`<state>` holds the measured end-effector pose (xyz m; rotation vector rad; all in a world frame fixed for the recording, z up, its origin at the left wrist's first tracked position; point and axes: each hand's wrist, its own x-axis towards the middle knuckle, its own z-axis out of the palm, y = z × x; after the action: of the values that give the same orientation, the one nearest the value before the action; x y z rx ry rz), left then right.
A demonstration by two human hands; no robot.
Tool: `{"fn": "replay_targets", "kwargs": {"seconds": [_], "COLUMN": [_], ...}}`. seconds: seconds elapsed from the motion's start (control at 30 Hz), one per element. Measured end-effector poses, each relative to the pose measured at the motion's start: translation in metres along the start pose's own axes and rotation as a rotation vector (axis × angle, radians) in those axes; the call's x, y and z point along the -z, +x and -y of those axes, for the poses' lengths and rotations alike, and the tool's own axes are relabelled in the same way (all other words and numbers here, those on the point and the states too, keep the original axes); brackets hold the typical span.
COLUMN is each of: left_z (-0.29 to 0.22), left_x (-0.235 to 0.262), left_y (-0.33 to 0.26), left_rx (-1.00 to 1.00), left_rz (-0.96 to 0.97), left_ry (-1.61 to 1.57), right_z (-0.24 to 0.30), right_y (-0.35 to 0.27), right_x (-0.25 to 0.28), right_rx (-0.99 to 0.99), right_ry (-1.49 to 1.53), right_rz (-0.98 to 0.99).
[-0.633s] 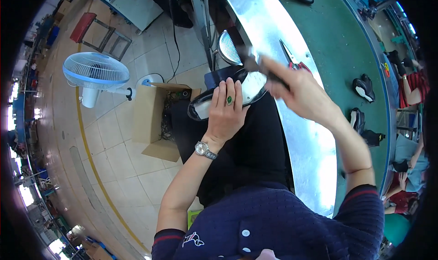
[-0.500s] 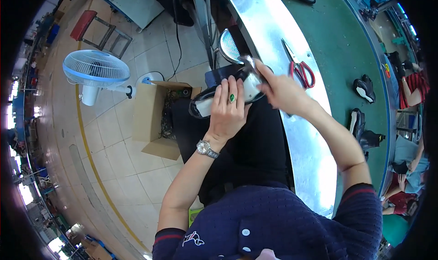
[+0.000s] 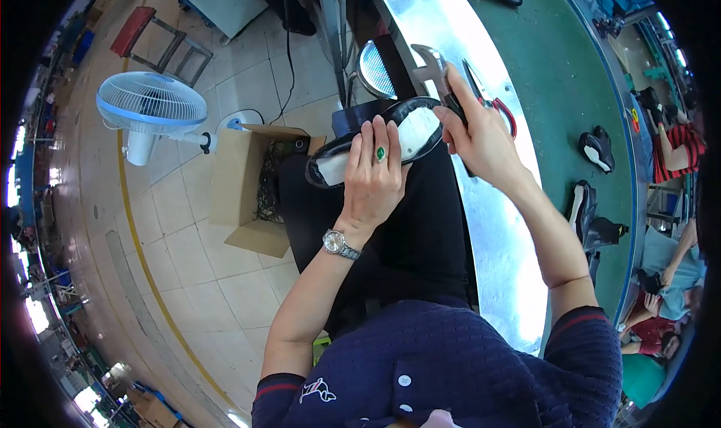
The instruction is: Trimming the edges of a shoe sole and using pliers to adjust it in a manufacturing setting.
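Observation:
A black shoe upper [image 3: 418,130] with a white sole side lies bottom up over my lap. My left hand [image 3: 373,169] is closed over its middle, the fingers lying across the white surface. In my right hand [image 3: 482,141] is a claw hammer [image 3: 431,66], gripped by its handle, the metal head raised beyond the toe end and apart from the shoe. Red-handled scissors [image 3: 505,116] rest on the metal bench just behind my right hand, which partly hides them.
The metal bench [image 3: 511,278] runs along my right side, beside a green conveyor belt [image 3: 552,75] carrying several black shoes [image 3: 598,148]. To my left stand an open cardboard box [image 3: 239,184], a blue-rimmed fan [image 3: 150,108] and a red-topped stool [image 3: 134,31]. A round lamp [image 3: 377,71] is ahead. Other people sit beyond the belt.
My right hand has lifted the hammer up and away from the shoe, to the right, uncovering the shoe's white toe end. My left hand stays on the shoe.

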<state>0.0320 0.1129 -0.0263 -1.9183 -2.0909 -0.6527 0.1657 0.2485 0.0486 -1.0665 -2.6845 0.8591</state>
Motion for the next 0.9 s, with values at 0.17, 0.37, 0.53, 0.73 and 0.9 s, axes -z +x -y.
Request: {"fn": "replay_targets", "kwargs": {"seconds": [0.17, 0.37, 0.53, 0.73, 0.9], "left_z": [-0.002, -0.006, -0.004, -0.004, -0.007], "left_x": [-0.003, -0.004, -0.005, -0.008, -0.009], "left_y": [-0.005, -0.002, -0.006, -0.008, -0.005], "left_rx": [0.011, 0.043, 0.079, 0.063, 0.031], "left_rz": [0.014, -0.023, -0.057, -0.079, -0.088], "left_ry": [0.022, -0.036, -0.082, -0.039, 0.023], "right_z": [0.005, 0.008, 0.024, 0.020, 0.022], "right_y": [-0.001, -0.007, -0.011, -0.007, -0.017], "right_x": [0.014, -0.004, -0.002, -0.002, -0.019], "right_rx": [0.019, 0.008, 0.096, 0.121, 0.059], "right_ry": [-0.131, -0.155, -0.096, -0.261, -0.354], "right_rz": [0.202, 0.060, 0.035, 0.216, 0.132]}}
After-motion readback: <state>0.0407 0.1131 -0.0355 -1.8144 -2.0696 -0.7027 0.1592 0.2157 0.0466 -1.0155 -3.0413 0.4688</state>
